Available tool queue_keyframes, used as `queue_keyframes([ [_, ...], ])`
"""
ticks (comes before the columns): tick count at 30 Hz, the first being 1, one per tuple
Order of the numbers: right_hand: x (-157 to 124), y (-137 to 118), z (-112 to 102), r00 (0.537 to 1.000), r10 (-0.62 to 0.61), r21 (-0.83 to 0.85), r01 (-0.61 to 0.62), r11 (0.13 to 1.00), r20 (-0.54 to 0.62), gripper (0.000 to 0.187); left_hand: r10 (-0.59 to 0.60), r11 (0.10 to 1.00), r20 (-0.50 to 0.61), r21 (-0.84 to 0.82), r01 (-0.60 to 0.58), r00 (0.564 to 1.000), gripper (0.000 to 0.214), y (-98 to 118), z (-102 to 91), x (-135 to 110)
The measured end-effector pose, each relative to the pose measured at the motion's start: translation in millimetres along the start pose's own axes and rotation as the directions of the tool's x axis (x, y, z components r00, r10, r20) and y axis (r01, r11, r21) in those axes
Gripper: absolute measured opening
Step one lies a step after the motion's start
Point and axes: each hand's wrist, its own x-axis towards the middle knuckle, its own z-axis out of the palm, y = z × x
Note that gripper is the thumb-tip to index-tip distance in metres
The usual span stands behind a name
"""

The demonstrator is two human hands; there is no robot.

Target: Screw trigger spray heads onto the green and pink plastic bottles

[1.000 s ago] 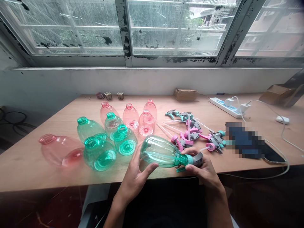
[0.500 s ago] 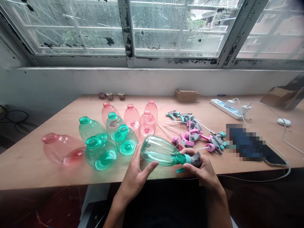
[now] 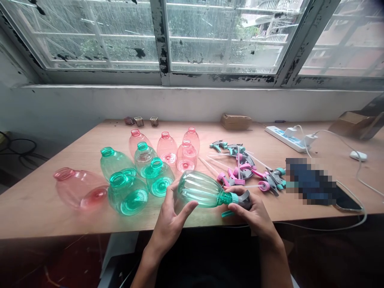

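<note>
- Left hand (image 3: 171,219): curled round the base end of a clear green bottle (image 3: 200,190), thumb on the near side.
- Right hand (image 3: 255,213): gripping the grey-and-teal spray head (image 3: 245,200) at the bottle's neck.
- Held bottle: lies sideways between both hands, base to the left, neck to the right, above the near edge of the wooden desk (image 3: 45,216).
- Beyond and left of the left hand: four open-necked green bottles (image 3: 127,196), five pink bottles (image 3: 186,157).
- Beyond the right hand: loose pink, teal and grey sprayers (image 3: 244,170), heaped, tubes splayed.
- Farther right: white power strip (image 3: 283,136).
</note>
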Motion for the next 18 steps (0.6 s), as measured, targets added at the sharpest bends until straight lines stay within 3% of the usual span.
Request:
queue_keyframes([
  [7, 0.6, 0.0, 3.7, 0.996, 0.052, -0.015, -0.053, 0.998, -0.068, 0.037, 0.047, 0.997, -0.005, 0.068, -0.047, 0.999, 0.065, 2.1, 3.0, 2.5],
  [12, 0.9, 2.0, 4.0, 0.994, 0.020, -0.001, -0.020, 1.000, -0.111, 0.034, 0.061, 0.991, -0.035, 0.121, -0.056, 0.998, 0.062, -5.8, 2.0, 2.5],
  [18, 1.7, 10.5, 1.9, 0.983, 0.001, 0.043, 0.007, 0.999, -0.184, 0.033, 0.063, 0.986, 0.033, 0.152, -0.067, 0.997, 0.042, -0.4, 1.1, 1.0],
])
